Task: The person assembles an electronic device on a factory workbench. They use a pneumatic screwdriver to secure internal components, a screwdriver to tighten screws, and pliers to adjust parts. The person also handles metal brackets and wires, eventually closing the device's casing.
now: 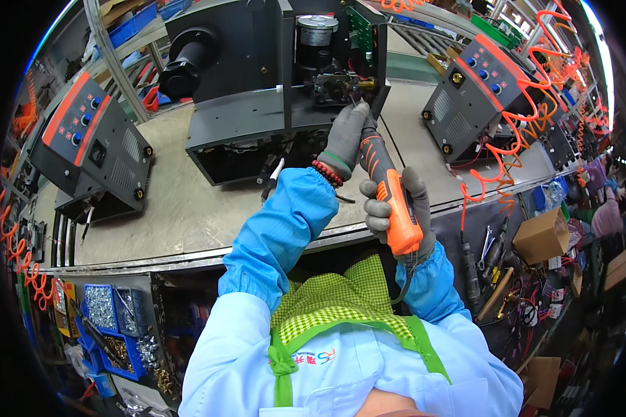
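My right hand (423, 208), in a grey glove, is wrapped round an orange and black electric screwdriver (400, 219). The tool tilts up and away from me, its nose at the front of an opened dark grey machine housing (240, 118). Beside that nose, my gloved left hand (344, 135) has its fingers pinched together near a small metal mechanism (336, 89). What they pinch, if anything, is hidden. Above the mechanism stands a black cylindrical motor (316, 42) with a silver top, and a green circuit board (359, 31) is mounted to its right.
Grey machines with orange trim flank the housing, one on the left (94, 142) and one on the right (476, 97). Coiled orange hoses (515, 149) hang at the right. Blue bins (102, 306) of screws sit lower left; a cardboard box (541, 236) and hand tools lie lower right.
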The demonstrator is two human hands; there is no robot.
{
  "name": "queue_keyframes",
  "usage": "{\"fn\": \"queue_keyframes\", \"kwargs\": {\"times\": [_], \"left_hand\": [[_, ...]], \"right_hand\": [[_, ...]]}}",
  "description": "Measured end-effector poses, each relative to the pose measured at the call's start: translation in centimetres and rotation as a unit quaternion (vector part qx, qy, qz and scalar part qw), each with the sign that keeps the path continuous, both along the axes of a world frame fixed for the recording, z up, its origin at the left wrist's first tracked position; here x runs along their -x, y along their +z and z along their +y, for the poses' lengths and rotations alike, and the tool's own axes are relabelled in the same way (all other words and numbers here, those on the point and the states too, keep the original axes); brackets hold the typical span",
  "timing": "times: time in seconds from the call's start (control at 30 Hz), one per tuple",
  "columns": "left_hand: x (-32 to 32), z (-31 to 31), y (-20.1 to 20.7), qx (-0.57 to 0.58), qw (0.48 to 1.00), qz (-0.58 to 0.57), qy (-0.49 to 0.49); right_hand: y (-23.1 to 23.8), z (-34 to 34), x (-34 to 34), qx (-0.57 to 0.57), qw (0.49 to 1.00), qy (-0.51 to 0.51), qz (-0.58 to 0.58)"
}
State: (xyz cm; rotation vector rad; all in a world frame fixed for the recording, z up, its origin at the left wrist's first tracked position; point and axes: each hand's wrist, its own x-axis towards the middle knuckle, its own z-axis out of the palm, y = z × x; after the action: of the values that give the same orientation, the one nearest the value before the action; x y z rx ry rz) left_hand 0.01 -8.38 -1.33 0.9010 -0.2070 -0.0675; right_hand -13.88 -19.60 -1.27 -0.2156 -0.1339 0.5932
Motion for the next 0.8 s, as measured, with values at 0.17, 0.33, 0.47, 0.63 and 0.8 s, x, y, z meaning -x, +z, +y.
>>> {"fn": "queue_keyframes", "kwargs": {"times": [0.17, 0.33, 0.47, 0.63, 0.8], "left_hand": [[-1.2, -0.9, -0.6, -0.022, 1.000, -0.016, -0.001], [-1.1, -1.2, 0.2, -0.037, 0.999, -0.017, 0.008], [-2.3, -1.4, -0.4, -0.043, 0.998, -0.036, 0.025], [-2.4, -1.3, -0.4, -0.004, 0.999, 0.015, -0.034], [-3.0, -0.6, -0.8, -0.036, 0.999, 0.004, -0.008]], "right_hand": [[-0.4, -1.2, -0.7, -0.010, 0.999, 0.031, -0.033], [-0.8, -1.9, -1.7, -0.010, 0.999, 0.006, -0.039], [0.0, -1.9, -1.9, -0.019, 0.999, 0.018, -0.022], [1.6, -1.7, -2.1, 0.057, 0.998, 0.002, -0.017], [2.3, 0.2, -1.5, 0.120, 0.991, -0.060, -0.017]]}}
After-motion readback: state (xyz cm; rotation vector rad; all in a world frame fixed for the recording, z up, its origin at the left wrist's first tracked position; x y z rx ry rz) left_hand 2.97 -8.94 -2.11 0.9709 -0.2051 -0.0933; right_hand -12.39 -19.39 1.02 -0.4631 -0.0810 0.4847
